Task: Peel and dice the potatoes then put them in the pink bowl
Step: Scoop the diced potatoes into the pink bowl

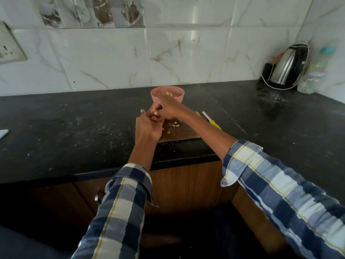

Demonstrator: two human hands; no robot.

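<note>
A pink bowl (178, 98) stands on the black counter behind a wooden cutting board (183, 130), with pale potato pieces inside it. My left hand (149, 126) is cupped over the board's left end and holds a small heap of diced potato (154, 118). My right hand (170, 109) is just in front of the bowl, fingers bunched against the left palm, touching that heap. A few loose potato dice (173, 125) lie on the board. A knife (211, 121) with a yellow handle rests at the board's right edge, held by neither hand.
A steel kettle (288, 68) with its cord and a clear bottle (315, 75) stand in the back right corner. A wall socket (9, 47) is at the far left. The black counter (74, 131) is dusty, with cabinet doors below its front edge.
</note>
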